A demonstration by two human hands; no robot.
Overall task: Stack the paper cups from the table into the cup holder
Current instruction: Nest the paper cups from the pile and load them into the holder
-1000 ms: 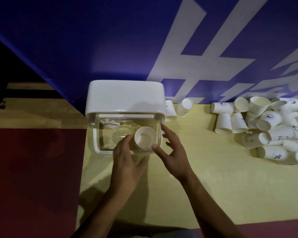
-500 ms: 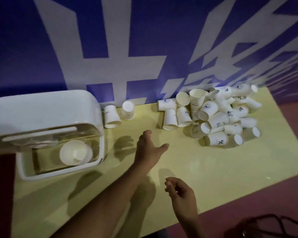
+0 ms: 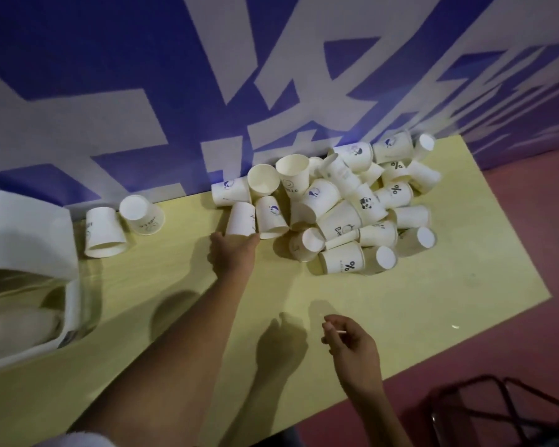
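Reaching across the table (image 3: 400, 301), left hand (image 3: 233, 258) has thumb and fingers curled around the rim of an upside-down cup (image 3: 241, 217). That cup stands at the near-left edge of the pile (image 3: 352, 204), against the wall. Right hand (image 3: 352, 346) hovers near the table's front edge, fingers loosely curled, gripping nothing. Holder (image 3: 29, 240) sits at far left; contents too blurred to tell, possibly cups. Two more cups (image 3: 105, 232) lie just beside it.

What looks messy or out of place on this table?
The paper cups lie in a jumbled heap against the wall, most tipped sideways or upside down; two strays sit apart beside the cup holder.
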